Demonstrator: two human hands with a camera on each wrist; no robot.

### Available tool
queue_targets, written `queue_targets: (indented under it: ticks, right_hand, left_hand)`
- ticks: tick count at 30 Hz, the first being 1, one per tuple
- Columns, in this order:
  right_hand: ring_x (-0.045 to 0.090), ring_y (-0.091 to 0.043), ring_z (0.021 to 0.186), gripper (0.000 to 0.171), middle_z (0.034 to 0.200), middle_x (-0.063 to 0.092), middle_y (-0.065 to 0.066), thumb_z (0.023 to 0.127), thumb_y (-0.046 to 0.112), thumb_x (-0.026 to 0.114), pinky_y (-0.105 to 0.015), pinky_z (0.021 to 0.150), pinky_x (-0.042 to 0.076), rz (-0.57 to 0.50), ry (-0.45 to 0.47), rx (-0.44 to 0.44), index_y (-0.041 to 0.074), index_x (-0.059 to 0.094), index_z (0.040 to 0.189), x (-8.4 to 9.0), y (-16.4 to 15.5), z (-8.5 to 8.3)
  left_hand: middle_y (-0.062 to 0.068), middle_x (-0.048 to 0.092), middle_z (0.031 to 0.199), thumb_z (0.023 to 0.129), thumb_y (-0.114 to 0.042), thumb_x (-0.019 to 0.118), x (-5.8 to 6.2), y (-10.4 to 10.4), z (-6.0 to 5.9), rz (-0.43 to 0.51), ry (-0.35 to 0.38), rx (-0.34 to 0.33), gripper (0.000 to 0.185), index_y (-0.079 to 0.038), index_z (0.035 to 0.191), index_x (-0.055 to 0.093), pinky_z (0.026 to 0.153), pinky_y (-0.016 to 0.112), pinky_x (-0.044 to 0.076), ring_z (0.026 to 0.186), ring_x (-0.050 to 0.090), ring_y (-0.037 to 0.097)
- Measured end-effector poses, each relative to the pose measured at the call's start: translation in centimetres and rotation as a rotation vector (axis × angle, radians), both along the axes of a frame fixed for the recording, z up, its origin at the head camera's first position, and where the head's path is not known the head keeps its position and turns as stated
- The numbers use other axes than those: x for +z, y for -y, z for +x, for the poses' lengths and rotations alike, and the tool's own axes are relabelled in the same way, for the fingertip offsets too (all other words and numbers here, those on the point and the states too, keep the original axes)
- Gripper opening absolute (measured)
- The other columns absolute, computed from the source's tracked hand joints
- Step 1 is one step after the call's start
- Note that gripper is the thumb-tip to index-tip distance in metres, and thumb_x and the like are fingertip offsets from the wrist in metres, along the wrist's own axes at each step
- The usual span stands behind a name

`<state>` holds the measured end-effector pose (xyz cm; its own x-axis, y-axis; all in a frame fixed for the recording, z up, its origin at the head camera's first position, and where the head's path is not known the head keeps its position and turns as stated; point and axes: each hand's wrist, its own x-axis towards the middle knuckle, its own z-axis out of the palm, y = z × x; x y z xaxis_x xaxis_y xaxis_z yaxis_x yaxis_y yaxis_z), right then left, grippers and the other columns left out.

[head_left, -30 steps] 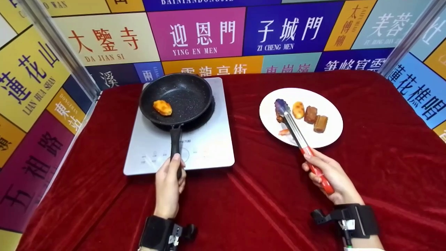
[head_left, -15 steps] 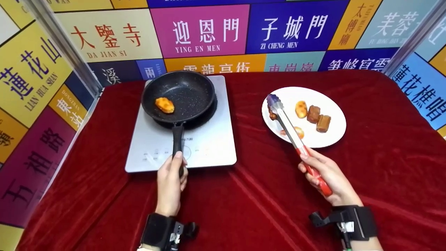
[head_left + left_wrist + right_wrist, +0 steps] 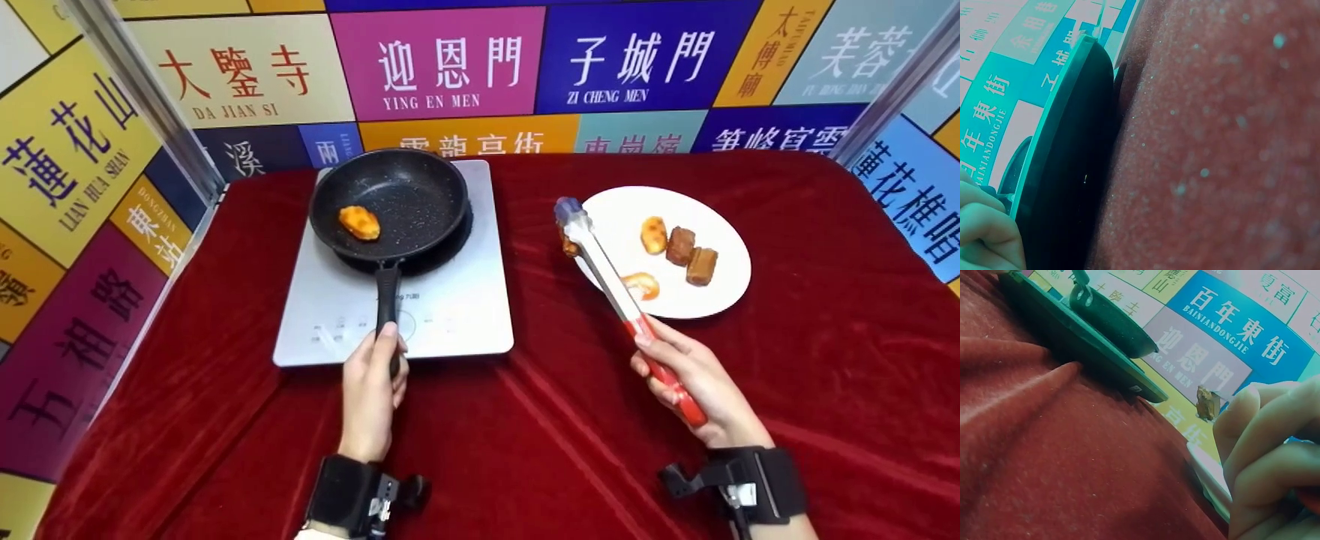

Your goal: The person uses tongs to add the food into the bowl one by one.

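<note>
While left grip (image 3: 372,394) clasps black pan handle (image 3: 387,289), right grip (image 3: 697,382) clasps red-handled tongs (image 3: 611,277) pinching lumpy brown morsel (image 3: 1205,404).

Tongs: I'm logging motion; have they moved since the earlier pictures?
Yes, left: the tongs, whose tips earlier showed over the plate, now reach past its left rim in the head view.

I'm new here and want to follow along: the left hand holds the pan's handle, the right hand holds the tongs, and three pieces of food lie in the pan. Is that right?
Not quite: the head view shows just one piece of food in the pan. The left hand does hold its handle, and the right hand the tongs.
</note>
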<state>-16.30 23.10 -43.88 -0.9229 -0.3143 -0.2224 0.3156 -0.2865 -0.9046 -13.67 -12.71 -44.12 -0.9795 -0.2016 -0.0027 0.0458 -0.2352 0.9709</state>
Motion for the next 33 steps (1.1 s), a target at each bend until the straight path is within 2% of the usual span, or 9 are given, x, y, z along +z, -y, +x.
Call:
queue_targets:
  ticks: [8, 17, 33]
  right_hand:
    - [0.042, -0.005, 0.042, 0.048, 0.073, 0.051, -0.006, 0.092, 0.015, 0.05, -0.015, 0.034, 0.034, -0.01, -0.017, 0.03, 0.013, 0.033, 0.138, -0.1, 1.1, 0.1]
    - [0.038, -0.006, 0.043, 0.048, 0.071, 0.049, -0.007, 0.089, 0.018, 0.056, -0.016, 0.035, 0.031, 0.064, 0.007, -0.011, 0.016, 0.039, 0.134, 0.1, 2.8, 0.7]
    - [0.036, -0.006, 0.041, 0.047, 0.07, 0.049, -0.007, 0.09, 0.017, 0.054, -0.017, 0.034, 0.03, 0.058, -0.025, 0.088, 0.016, 0.039, 0.134, 0.1, 5.7, 0.7]
  left_hand:
    - [0.002, 0.029, 0.048, 0.091, -0.038, 0.05, -0.1, 0.2, 0.1, -0.003, -0.001, 0.005, 0.046, 0.008, 0.089, 0.046, 0.033, 0.024, 0.018, 0.037, 0.023, 0.013]
    - [0.002, 0.03, 0.048, 0.093, -0.033, 0.047, 1.5, -0.1, 0.9, -0.025, -0.012, -0.005, 0.042, 0.009, 0.086, 0.045, 0.033, 0.024, 0.02, 0.037, 0.024, 0.012]
    - [0.001, 0.031, 0.049, 0.093, -0.034, 0.047, 1.8, -0.3, 0.8, -0.04, -0.01, 0.0, 0.043, 0.008, 0.086, 0.046, 0.034, 0.022, 0.02, 0.038, 0.025, 0.011]
